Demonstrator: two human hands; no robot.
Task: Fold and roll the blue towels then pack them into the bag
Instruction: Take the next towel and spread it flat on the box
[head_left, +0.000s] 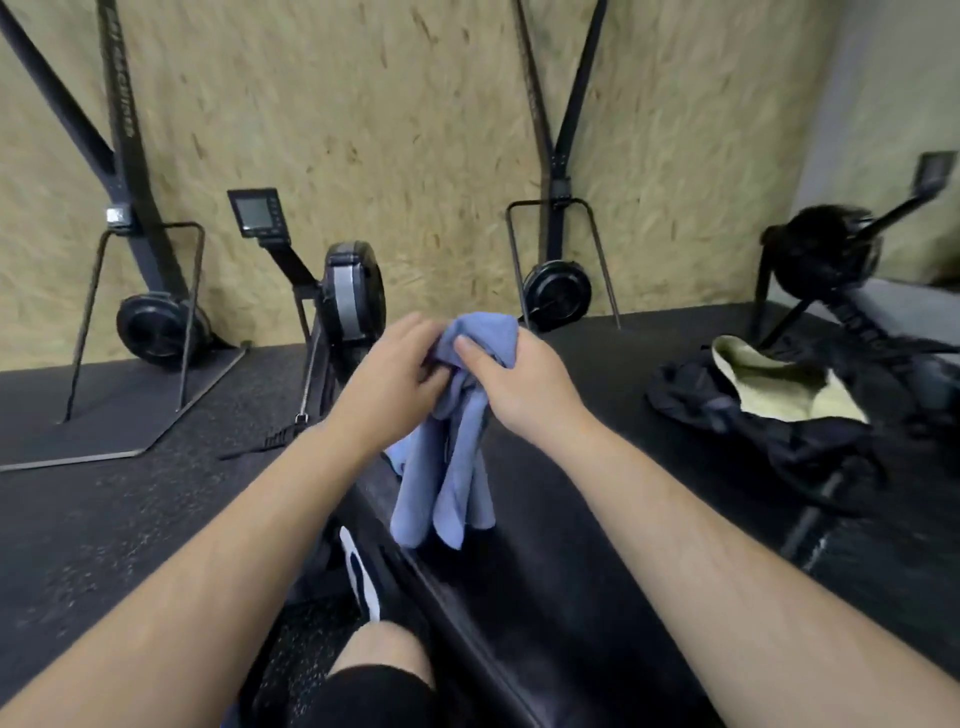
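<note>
Both hands, left (397, 371) and right (511, 382), are gripping the bunched towel (452, 457) at its top, letting it hang above the bench (545, 545), apparently to find an edge for folding, while the open bag (769, 415) is waiting well to the right.

The blue towel (457, 441) hangs crumpled and unfolded, top bunched, loose ends dangling. Well to its right the black bag (753, 431) lies open, pale yellow lining showing.

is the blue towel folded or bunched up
Bunched, not folded: the blue towel hangs in loose drapes from the left hand and right hand.
</note>
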